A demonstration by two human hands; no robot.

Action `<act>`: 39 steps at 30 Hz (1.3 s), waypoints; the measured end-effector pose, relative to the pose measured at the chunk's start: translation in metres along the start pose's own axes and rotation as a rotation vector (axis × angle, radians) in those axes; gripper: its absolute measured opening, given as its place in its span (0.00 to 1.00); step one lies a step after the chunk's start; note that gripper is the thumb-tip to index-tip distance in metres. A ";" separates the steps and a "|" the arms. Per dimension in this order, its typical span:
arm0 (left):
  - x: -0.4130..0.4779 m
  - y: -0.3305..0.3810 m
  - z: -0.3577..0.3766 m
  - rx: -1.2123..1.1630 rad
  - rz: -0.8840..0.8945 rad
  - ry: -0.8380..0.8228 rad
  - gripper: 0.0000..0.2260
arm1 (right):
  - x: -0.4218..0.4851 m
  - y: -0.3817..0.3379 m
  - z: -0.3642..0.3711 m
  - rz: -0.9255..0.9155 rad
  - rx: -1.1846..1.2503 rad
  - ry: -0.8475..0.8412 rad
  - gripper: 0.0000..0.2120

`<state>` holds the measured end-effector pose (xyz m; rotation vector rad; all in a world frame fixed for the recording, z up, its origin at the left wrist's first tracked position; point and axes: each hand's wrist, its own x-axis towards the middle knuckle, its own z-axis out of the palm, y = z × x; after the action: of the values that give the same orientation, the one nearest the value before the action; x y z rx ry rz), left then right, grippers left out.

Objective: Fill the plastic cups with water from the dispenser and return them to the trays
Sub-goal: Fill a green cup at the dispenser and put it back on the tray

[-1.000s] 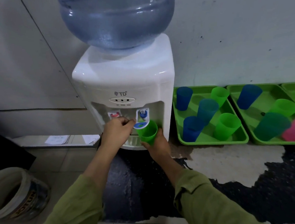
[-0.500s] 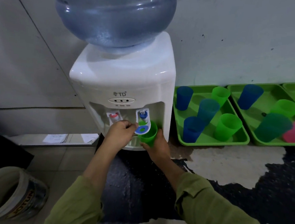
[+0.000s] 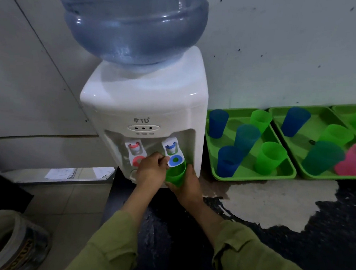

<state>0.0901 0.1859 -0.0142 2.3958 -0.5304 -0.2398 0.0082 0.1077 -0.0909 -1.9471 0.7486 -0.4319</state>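
Observation:
A white water dispenser (image 3: 145,102) with a big blue bottle (image 3: 130,20) stands against the wall. My right hand (image 3: 187,184) grips a green plastic cup (image 3: 175,174) upright under the blue tap lever (image 3: 174,159). My left hand (image 3: 152,170) pinches that blue lever with its fingertips. The red tap lever (image 3: 137,156) is just left of my left hand. To the right, a green tray (image 3: 252,177) carries blue and green cups, among them a green cup (image 3: 270,158). A second green tray (image 3: 323,176) beside it bears blue, green, teal and pink cups.
A third green tray (image 3: 343,109) shows at the far right edge. A pale bucket (image 3: 9,243) sits on the floor at lower left. Papers (image 3: 63,172) lie under a ledge left of the dispenser. The dark counter surface (image 3: 293,225) is worn in patches.
The cup has moved down from a tilted pose to sit upright under the blue tap. My left hand has moved right onto the blue lever. The camera has shifted closer.

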 end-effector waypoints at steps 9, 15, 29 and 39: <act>-0.022 -0.012 0.006 -0.266 0.086 0.208 0.08 | -0.007 0.001 -0.001 0.051 -0.010 0.042 0.26; -0.040 -0.017 0.014 -0.419 0.163 0.224 0.03 | -0.017 0.002 -0.009 0.065 -0.085 0.047 0.29; -0.076 -0.004 0.071 -0.431 0.189 0.175 0.01 | -0.061 0.039 -0.106 0.042 -0.027 0.150 0.33; -0.100 0.099 0.154 -0.416 0.279 0.010 0.02 | -0.028 0.038 -0.255 -0.159 -0.057 0.343 0.34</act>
<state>-0.0774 0.0720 -0.0645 1.8960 -0.7249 -0.1927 -0.1737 -0.0565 -0.0049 -2.0184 0.8304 -0.8652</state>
